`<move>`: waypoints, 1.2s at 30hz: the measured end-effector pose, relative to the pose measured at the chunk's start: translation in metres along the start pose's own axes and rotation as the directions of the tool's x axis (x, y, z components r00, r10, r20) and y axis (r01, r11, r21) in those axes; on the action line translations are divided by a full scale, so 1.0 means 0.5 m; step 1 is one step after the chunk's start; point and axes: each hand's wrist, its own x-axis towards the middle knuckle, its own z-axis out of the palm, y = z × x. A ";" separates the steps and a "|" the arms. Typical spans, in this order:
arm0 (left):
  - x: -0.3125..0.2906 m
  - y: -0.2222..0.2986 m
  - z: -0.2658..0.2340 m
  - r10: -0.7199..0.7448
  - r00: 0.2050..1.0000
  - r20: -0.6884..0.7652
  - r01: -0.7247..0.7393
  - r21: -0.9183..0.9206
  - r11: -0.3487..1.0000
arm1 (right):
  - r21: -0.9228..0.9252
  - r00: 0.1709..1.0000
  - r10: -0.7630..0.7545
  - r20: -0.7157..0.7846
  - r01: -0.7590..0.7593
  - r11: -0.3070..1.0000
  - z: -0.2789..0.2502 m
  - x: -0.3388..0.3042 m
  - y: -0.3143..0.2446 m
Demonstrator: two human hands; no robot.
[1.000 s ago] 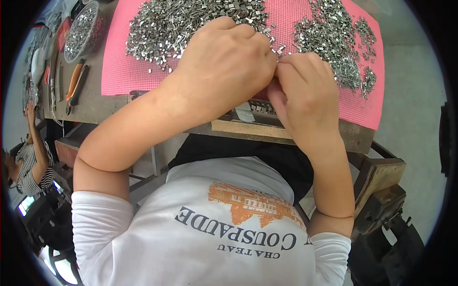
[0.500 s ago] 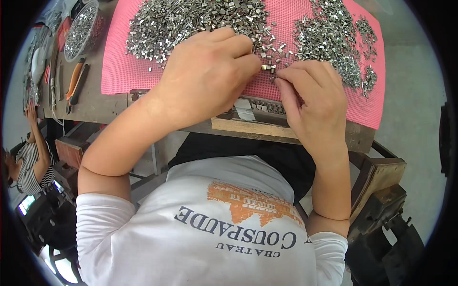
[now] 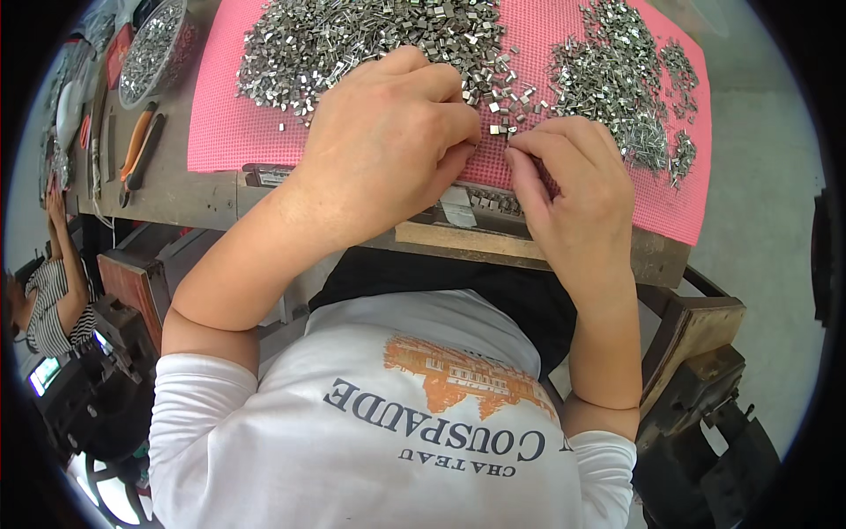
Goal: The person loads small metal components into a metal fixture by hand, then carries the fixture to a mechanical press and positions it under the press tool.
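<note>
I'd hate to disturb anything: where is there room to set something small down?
The pink mat is bare along its left edge, beside the large metal pile, and at its near right corner, below the right pile. So is the table between pliers and mat. Crowded: around the left hand and right hand, among loose pieces.

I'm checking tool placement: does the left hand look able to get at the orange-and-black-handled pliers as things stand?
Probably yes: the pliers lie uncovered on the brown bench, left of the left hand, and nothing tall seems to stand between.
</note>
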 end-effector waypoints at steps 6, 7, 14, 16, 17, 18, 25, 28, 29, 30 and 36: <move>-0.001 0.002 -0.001 -0.013 1.000 -0.018 0.012 -0.045 0.999 | -0.034 0.990 -0.138 -0.043 0.136 0.990 0.027 0.025 0.017; -0.004 0.002 0.000 -0.019 1.000 -0.017 0.018 -0.054 0.998 | -0.087 0.985 -0.171 -0.026 0.168 0.982 0.031 0.027 0.019; -0.004 -0.002 0.000 -0.023 1.000 -0.013 0.022 -0.066 0.998 | -0.084 0.995 -0.102 0.020 0.103 0.991 0.029 0.035 0.013; -0.006 -0.002 0.000 -0.026 0.999 -0.021 0.025 -0.067 0.997 | -0.064 0.995 -0.095 0.016 0.096 0.993 0.029 0.034 0.011; -0.006 -0.002 -0.001 -0.029 0.999 -0.029 0.027 -0.068 0.997 | -0.064 0.995 -0.094 0.015 0.095 0.993 0.027 0.034 0.009; -0.007 -0.001 0.001 -0.029 0.999 -0.029 0.027 -0.068 0.997 | -0.054 0.996 -0.084 0.009 0.084 0.995 0.025 0.034 0.007; -0.008 0.002 -0.001 -0.060 0.998 -0.018 0.058 -0.068 0.996 | -0.056 0.997 -0.072 0.027 0.073 0.996 0.022 0.030 0.006; -0.009 0.002 0.000 -0.068 0.998 -0.018 0.066 -0.068 0.995 | 0.008 0.999 -0.019 0.033 0.019 1.000 0.023 0.031 0.005; -0.009 0.002 0.001 -0.070 0.997 -0.022 0.068 -0.068 0.995 | 0.008 0.999 -0.019 0.033 0.019 1.000 0.021 0.032 0.004; -0.009 0.003 0.000 -0.070 0.997 -0.022 0.069 -0.067 0.995 | 0.019 0.999 -0.005 0.047 0.005 1.000 0.017 0.034 0.002; -0.012 0.003 0.001 -0.092 0.995 -0.028 0.091 -0.056 0.994 | 0.030 0.998 0.013 0.061 -0.015 0.999 0.010 0.032 -0.006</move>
